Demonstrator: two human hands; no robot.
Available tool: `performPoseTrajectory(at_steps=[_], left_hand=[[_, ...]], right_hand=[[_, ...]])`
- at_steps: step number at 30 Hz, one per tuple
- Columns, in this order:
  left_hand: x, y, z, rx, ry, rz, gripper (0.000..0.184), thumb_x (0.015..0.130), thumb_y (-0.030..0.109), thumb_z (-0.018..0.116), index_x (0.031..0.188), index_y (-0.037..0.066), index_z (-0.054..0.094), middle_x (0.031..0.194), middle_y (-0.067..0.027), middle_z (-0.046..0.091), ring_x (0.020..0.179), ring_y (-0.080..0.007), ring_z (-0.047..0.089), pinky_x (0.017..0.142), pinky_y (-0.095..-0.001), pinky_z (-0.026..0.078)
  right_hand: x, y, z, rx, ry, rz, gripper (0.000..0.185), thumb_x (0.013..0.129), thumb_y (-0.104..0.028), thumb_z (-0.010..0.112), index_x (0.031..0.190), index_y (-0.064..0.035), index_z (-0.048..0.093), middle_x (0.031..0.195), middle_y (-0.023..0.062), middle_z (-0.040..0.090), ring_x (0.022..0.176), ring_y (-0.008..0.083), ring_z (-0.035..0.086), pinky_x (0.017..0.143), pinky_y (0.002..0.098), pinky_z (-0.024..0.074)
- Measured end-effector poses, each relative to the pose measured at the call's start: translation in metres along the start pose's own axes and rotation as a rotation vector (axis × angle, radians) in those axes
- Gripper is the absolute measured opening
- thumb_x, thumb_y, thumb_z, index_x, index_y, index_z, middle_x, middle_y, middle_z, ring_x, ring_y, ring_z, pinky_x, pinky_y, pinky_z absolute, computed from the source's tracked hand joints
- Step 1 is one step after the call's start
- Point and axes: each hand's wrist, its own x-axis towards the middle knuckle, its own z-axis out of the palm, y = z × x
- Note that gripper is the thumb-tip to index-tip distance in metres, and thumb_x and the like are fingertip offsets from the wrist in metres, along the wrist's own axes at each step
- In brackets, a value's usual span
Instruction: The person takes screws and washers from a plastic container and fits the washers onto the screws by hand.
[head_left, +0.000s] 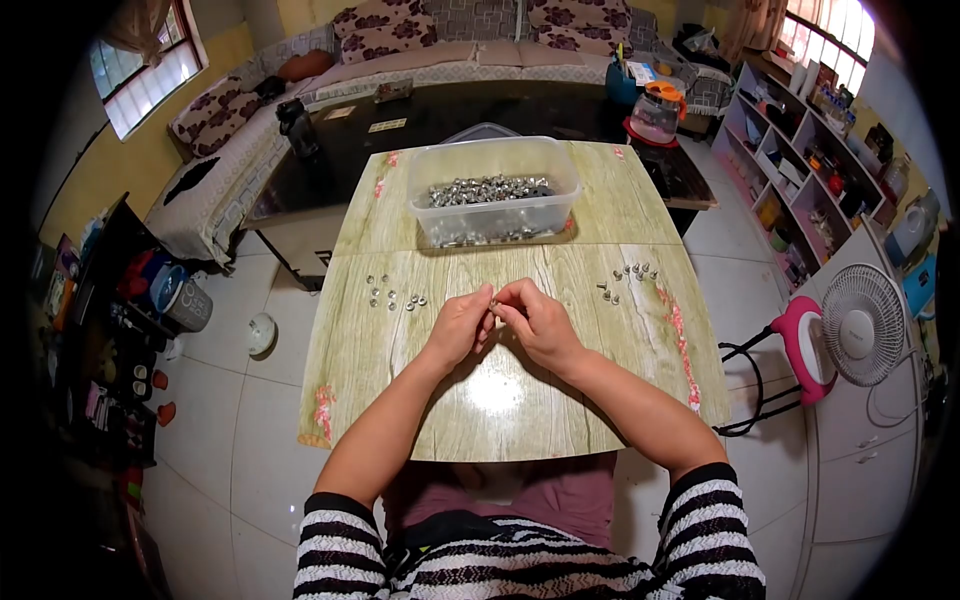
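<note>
My left hand (463, 325) and my right hand (538, 322) meet over the middle of the table, fingertips pinched together. Between them is a small metal piece (496, 304), mostly hidden by the fingers, so its exact kind does not show. To the left of my left hand lie several small metal nuts (392, 295) in loose rows. Off to the right of my right hand stand several small metal bolts (615, 298), some upright on their heads. Beyond both hands sits a clear plastic tub (490, 220) holding many shiny metal parts (490, 190).
The marble-patterned table (400, 420) lies in front of my body. Behind it is a dark table (440, 110) with an orange-lidded jug (656, 110) and a black bottle (297, 128). A white fan (860, 325) and a pink-backed chair (803, 350) stand at the right.
</note>
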Motion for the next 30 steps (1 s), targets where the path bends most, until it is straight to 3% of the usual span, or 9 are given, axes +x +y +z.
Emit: performPoseTrajectory(at_steps=[3, 12, 15, 24, 30], left_hand=[[-0.001, 0.004, 0.008, -0.012, 0.082, 0.062, 0.026, 0.09, 0.029, 0.038, 0.079, 0.008, 0.047, 0.06, 0.002, 0.042, 0.049, -0.0054, 0.04, 0.044, -0.0172, 0.031], [0.002, -0.004, -0.001, -0.032, -0.02, 0.038, 0.026, 0.09, 0.03, 0.038, 0.078, 0.009, 0.046, 0.061, 0.0022, 0.044, 0.049, -0.0048, 0.041, 0.045, -0.017, 0.032], [-0.001, 0.002, 0.008, -0.023, 0.116, 0.058, 0.027, 0.09, 0.031, 0.036, 0.078, 0.009, 0.047, 0.061, 0.0019, 0.045, 0.048, -0.0047, 0.04, 0.044, -0.0168, 0.031], [0.001, 0.0, 0.004, -0.046, 0.095, -0.006, 0.025, 0.09, 0.03, 0.038, 0.08, 0.009, 0.048, 0.063, 0.0021, 0.046, 0.049, -0.0046, 0.041, 0.045, -0.0165, 0.033], [0.002, -0.003, 0.002, -0.02, 0.03, 0.091, 0.026, 0.09, 0.031, 0.037, 0.082, 0.009, 0.048, 0.063, 0.0018, 0.047, 0.051, -0.0047, 0.042, 0.046, -0.0161, 0.034]], right_hand=[[0.0, 0.004, -0.001, 0.023, 0.032, -0.005, 0.015, 0.081, -0.012, 0.054, 0.089, -0.0018, 0.046, 0.077, 0.0139, 0.057, 0.068, 0.0267, 0.058, 0.059, 0.0316, 0.0455], [-0.001, 0.0, 0.001, -0.027, 0.016, -0.046, 0.015, 0.08, -0.01, 0.054, 0.09, -0.0024, 0.047, 0.077, 0.0131, 0.058, 0.068, 0.0257, 0.059, 0.059, 0.0308, 0.0463], [0.0, 0.001, -0.001, -0.031, 0.03, -0.029, 0.014, 0.08, -0.01, 0.054, 0.09, -0.0022, 0.047, 0.077, 0.013, 0.058, 0.068, 0.0254, 0.059, 0.059, 0.0307, 0.0464], [-0.001, 0.0, 0.0, -0.052, 0.019, -0.048, 0.013, 0.081, -0.009, 0.053, 0.09, -0.0022, 0.047, 0.077, 0.0129, 0.058, 0.068, 0.0251, 0.059, 0.059, 0.0305, 0.0466], [-0.001, -0.007, -0.002, 0.023, -0.017, 0.009, 0.014, 0.081, -0.009, 0.052, 0.091, -0.0023, 0.046, 0.077, 0.013, 0.058, 0.069, 0.0254, 0.059, 0.06, 0.0304, 0.0469]])
